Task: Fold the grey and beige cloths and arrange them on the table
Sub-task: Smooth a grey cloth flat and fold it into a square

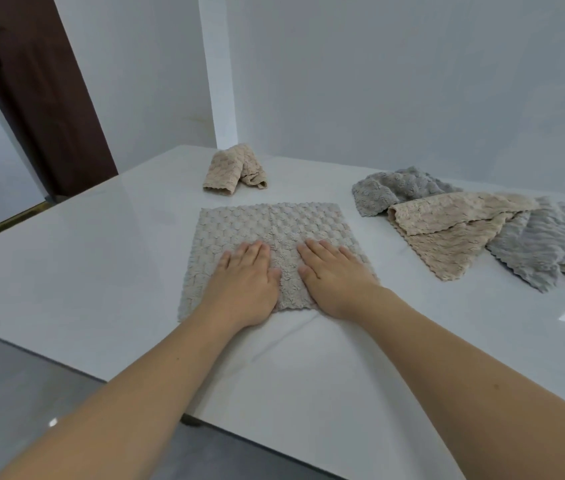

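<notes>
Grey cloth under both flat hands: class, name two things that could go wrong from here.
The spread grey cloth has a bunched ridge between the left hand and right hand; folding now may trap that crease. Its near edge lies close to the table edge, so a tug toward the person could pull it off.

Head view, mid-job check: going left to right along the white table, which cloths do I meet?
Small folded beige textured cloth at the back, then the flat grey-beige waffle cloth pressed under the left hand and right hand, then the loose heap of grey and beige cloths.
</notes>
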`<action>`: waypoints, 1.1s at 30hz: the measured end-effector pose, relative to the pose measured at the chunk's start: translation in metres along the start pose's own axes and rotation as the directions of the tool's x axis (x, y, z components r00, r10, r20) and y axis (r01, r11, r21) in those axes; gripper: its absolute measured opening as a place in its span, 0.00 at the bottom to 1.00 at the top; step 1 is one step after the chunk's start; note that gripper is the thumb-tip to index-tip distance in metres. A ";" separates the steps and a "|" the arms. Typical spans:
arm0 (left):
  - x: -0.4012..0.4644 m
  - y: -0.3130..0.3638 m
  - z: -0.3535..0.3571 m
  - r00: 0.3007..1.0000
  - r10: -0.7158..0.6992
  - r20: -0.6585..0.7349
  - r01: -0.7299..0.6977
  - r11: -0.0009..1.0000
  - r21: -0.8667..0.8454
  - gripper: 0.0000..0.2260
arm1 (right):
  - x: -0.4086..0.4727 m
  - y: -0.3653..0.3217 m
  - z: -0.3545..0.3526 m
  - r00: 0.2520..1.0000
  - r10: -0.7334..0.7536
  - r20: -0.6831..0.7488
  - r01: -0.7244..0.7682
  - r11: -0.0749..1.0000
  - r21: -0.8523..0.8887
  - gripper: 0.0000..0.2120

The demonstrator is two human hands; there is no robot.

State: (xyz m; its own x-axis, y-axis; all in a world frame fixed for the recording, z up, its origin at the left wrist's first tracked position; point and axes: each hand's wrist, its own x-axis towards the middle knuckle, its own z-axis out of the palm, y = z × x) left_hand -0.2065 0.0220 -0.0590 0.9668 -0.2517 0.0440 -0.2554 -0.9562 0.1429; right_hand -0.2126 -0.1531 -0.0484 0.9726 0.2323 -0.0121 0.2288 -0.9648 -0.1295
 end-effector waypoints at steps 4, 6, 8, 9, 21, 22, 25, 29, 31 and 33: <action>-0.002 -0.002 -0.002 1.000 -0.005 0.012 0.005 1.000 -0.017 0.27 | 0.000 0.003 0.000 1.000 0.008 0.011 -0.008 1.000 0.004 0.26; -0.004 -0.007 -0.003 1.000 -0.005 0.014 0.005 1.000 -0.023 0.27 | -0.002 0.009 0.000 1.000 0.026 0.015 -0.026 1.000 -0.001 0.26; -0.008 -0.017 -0.005 1.000 -0.017 0.022 0.017 1.000 -0.023 0.27 | -0.005 0.018 -0.001 0.998 0.053 0.015 -0.053 0.999 -0.013 0.26; -0.009 -0.024 -0.006 0.999 -0.026 0.021 0.027 0.999 -0.019 0.27 | -0.008 0.023 -0.002 0.997 0.069 0.016 -0.069 0.998 -0.017 0.26; -0.019 -0.079 -0.015 0.985 -0.140 0.104 0.139 0.990 0.017 0.27 | -0.016 0.038 -0.008 0.983 0.165 0.076 -0.164 0.986 -0.015 0.28; -0.016 -0.080 -0.017 0.982 -0.141 0.122 0.140 0.990 0.019 0.27 | -0.012 0.037 -0.010 0.985 0.157 0.077 -0.155 0.987 -0.037 0.28; 0.000 -0.081 -0.027 0.985 -0.153 0.085 0.158 0.986 -0.058 0.27 | 0.009 0.030 -0.018 0.993 0.120 0.007 -0.120 0.993 -0.017 0.28; 0.043 -0.069 -0.038 0.992 -0.123 -0.021 0.121 0.988 -0.094 0.27 | 0.059 0.014 -0.024 1.000 -0.001 -0.020 0.002 1.000 0.009 0.27; 0.068 -0.060 -0.038 0.998 -0.063 -0.022 0.061 0.995 -0.083 0.27 | 0.086 0.007 -0.023 0.999 -0.043 -0.006 0.043 0.999 -0.010 0.27; 0.092 -0.053 -0.035 1.000 -0.022 -0.023 0.019 0.993 -0.116 0.26 | 0.109 0.000 -0.020 0.998 -0.064 -0.009 0.064 0.998 -0.005 0.26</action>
State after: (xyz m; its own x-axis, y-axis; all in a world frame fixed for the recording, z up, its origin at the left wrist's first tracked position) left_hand -0.1042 0.0544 -0.0278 0.9717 -0.2276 0.0632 -0.2362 -0.9369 0.2579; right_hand -0.1058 -0.1308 -0.0300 0.9563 0.2922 0.0050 0.2905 -0.9487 -0.1247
